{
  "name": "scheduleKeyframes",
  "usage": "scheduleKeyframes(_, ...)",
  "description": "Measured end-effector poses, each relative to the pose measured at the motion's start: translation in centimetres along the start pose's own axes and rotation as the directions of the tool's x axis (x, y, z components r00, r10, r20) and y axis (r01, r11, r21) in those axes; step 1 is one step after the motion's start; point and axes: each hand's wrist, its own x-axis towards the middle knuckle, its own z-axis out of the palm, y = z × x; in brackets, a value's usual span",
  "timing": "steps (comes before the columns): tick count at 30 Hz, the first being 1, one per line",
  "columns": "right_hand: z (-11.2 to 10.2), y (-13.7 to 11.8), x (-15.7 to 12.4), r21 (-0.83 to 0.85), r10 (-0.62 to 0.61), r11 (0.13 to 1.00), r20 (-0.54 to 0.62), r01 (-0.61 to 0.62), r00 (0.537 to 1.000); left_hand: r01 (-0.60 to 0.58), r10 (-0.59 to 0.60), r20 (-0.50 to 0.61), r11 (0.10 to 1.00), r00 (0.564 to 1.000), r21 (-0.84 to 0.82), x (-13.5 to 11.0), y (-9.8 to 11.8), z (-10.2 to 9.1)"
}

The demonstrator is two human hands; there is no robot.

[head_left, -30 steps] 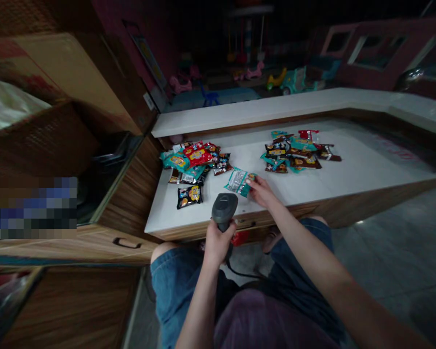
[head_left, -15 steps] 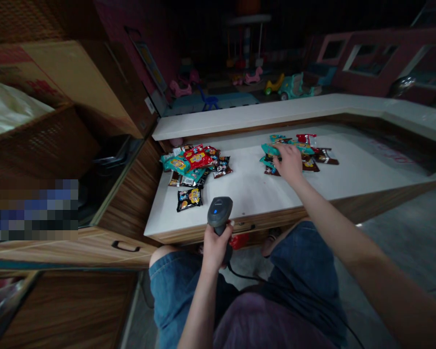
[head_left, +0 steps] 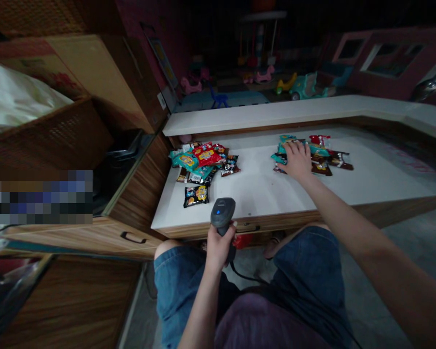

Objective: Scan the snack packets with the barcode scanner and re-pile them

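A grey handheld barcode scanner (head_left: 223,212) stands upright in the left hand (head_left: 218,246), whose fingers wrap its handle just in front of the counter's near edge; a small blue light glows on its head, and a black cable (head_left: 249,278) hangs below. The right hand (head_left: 298,162) is palm down over the right-hand pile of snack packets (head_left: 321,164), teal, brown and red, its fingers spread wide; whether it pinches any packet, I cannot tell. Both piles are on a white counter (head_left: 254,194). The left-hand pile of snack packets (head_left: 203,157) shows teal, red, black and brown wrappers, with one black snack packet (head_left: 196,196) lying flat just in front of it. Behind the piles runs a raised white ledge (head_left: 261,114). To the left, a cardboard box (head_left: 90,63) sits behind a brown woven basket (head_left: 72,133). Beyond the ledge, a dim play area holds a small blue chair (head_left: 218,99) and a teal ride-on car (head_left: 307,87)
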Motion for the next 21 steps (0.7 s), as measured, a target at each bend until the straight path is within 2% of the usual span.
scheduleKeyframes(3,-0.5,-4.0,-0.1,0.113,-0.067,0.991,-0.068,0.075,0.995,-0.006,0.005,-0.038,1.0,0.999,-0.027,-0.1,-0.4,-0.2)
scheduleKeyframes(5,-0.2,-8.0,-0.7,0.264,-0.243,0.933,-0.043,0.245,0.969,-0.009,0.006,-0.06,0.999,0.998,-0.046,-0.3,-0.6,-0.3)
scheduleKeyframes(6,0.3,-10.3,-1.1,0.351,-0.349,0.875,-0.019,0.333,0.937,-0.01,0.006,-0.069,0.998,0.998,-0.055,-0.4,-0.7,-0.4)
scheduleKeyframes(8,1.5,-15.0,-2.0,0.503,-0.556,0.726,0.028,0.469,0.831,-0.013,0.007,-0.085,0.997,0.996,-0.07,-0.6,-0.8,-0.7)
scheduleKeyframes(10,2.9,-19.3,-2.8,0.604,-0.679,0.609,0.061,0.514,0.732,-0.015,0.008,-0.097,0.997,0.995,-0.077,-0.8,-0.9,-1.1)
scheduleKeyframes(11,3.4,-21.2,-3.1,0.639,-0.711,0.574,0.077,0.512,0.699,-0.017,0.009,-0.103,0.997,0.995,-0.077,-0.9,-0.9,-1.3)
scheduleKeyframes(13,4.1,-24.0,-3.4,0.688,-0.721,0.547,0.097,0.477,0.686,-0.021,0.013,-0.114,0.997,0.993,-0.069,-1.1,-0.9,-1.8)
scheduleKeyframes(16,4.3,-26.0,-3.7,0.738,-0.71,0.534,0.127,0.412,0.693,-0.03,0.023,-0.129,0.998,0.991,-0.048,-1.1,-0.7,-2.3)
scheduleKeyframes(19,4.1,-25.8,-4.1,0.784,-0.686,0.514,0.132,0.348,0.716,-0.037,0.031,-0.138,0.999,0.99,-0.04,-1.0,-0.5,-2.4)
scheduleKeyframes(21,3.9,-24.7,-4.6,0.839,-0.628,0.474,0.111,0.266,0.77,-0.038,0.033,-0.136,0.999,0.99,-0.037,-0.9,-0.5,-2.3)
